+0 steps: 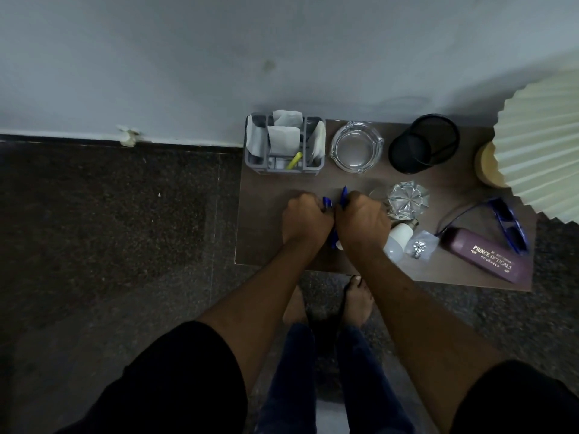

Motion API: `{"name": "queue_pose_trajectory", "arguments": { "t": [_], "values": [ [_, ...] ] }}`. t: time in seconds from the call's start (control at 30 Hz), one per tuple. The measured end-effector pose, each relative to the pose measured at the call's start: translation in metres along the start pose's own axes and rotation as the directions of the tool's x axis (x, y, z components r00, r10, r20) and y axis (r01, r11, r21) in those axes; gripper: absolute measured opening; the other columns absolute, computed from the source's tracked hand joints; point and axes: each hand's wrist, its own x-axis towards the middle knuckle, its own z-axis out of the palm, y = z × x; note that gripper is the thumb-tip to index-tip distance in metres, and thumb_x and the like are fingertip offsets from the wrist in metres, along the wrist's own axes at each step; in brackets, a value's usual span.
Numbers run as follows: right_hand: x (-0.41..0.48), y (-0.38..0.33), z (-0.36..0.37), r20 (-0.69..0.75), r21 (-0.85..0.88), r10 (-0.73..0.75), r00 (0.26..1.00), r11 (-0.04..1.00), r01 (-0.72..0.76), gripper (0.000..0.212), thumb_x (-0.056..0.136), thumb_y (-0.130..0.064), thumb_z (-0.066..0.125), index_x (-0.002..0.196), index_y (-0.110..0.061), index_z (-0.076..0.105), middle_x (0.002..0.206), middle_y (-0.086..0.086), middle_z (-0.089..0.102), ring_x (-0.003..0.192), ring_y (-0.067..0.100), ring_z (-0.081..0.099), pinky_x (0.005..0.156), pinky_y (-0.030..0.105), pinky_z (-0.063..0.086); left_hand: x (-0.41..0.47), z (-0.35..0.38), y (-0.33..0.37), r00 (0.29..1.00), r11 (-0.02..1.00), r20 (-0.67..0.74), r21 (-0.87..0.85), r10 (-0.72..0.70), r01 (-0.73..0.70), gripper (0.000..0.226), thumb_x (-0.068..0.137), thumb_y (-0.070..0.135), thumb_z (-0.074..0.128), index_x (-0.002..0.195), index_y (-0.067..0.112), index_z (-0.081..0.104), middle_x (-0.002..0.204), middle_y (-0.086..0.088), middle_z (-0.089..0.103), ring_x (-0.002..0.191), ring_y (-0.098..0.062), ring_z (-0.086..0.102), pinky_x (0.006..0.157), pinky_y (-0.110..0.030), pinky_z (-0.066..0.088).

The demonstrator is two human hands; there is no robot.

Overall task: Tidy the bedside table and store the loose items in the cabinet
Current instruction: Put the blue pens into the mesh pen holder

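Observation:
My left hand (305,219) and my right hand (362,220) are side by side over the brown bedside table (266,227), both closed around blue pens. One pen end (327,202) sticks out of my left fist. Another pen tip (344,194) pokes up from my right fist, and a blue end with a white cap (335,241) shows below between the wrists. Right of my right hand lie a white light bulb (397,239), a cut-glass piece (407,198), a small plastic packet with a metal part (421,245), a purple spectacle case (487,256) and blue-framed glasses (509,225).
Along the wall stand a grey organiser (283,144) with papers and a yellow marker, a glass ashtray (356,147) and a black mesh pen cup (424,144). A pleated lamp shade (545,139) overhangs the table's right end. Dark stone floor lies to the left; my bare feet are below the table edge.

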Motion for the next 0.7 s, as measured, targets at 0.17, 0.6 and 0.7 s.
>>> {"name": "queue_pose_trajectory", "arguments": {
  "t": [0.17, 0.6, 0.7],
  "values": [
    [-0.002, -0.002, -0.007, 0.028, 0.09, -0.009, 1.0, 0.996, 0.007, 0.023, 0.092, -0.037, 0.06, 0.092, -0.016, 0.07, 0.084, 0.007, 0.071, 0.078, 0.029, 0.068, 0.071, 0.035, 0.055, 0.0, -0.001, -0.003, 0.998, 0.998, -0.017, -0.017, -0.059, 0.058, 0.019, 0.085, 0.031, 0.071, 0.078, 0.013, 0.071, 0.076, -0.003, 0.071, 0.069, -0.018, 0.068, 0.057, -0.028, 0.054],
    [-0.035, -0.007, -0.021, 0.127, 0.683, -0.072, 0.989, 0.73, -0.035, 0.007, 0.082, -0.025, 0.073, 0.082, -0.032, 0.072, 0.071, -0.015, 0.072, 0.068, 0.002, 0.07, 0.071, 0.033, 0.061, -0.011, -0.022, -0.043, 0.916, 0.505, 0.229, -0.777, -0.33, 0.376, 0.024, 0.085, -0.006, 0.07, 0.106, 0.006, 0.067, 0.103, -0.02, 0.074, 0.088, -0.03, 0.074, 0.076, -0.033, 0.063],
    [-0.046, 0.001, -0.022, 0.224, 0.784, -0.069, 0.972, 0.605, -0.138, 0.01, 0.086, -0.015, 0.072, 0.086, -0.025, 0.075, 0.072, -0.007, 0.074, 0.064, 0.009, 0.07, 0.065, 0.029, 0.059, -0.016, -0.029, -0.048, 0.911, 0.277, 0.284, -0.888, -0.299, 0.368, 0.038, 0.089, -0.007, 0.065, 0.126, 0.002, 0.059, 0.106, -0.023, 0.07, 0.088, -0.031, 0.073, 0.077, -0.033, 0.063]
  ]
}}
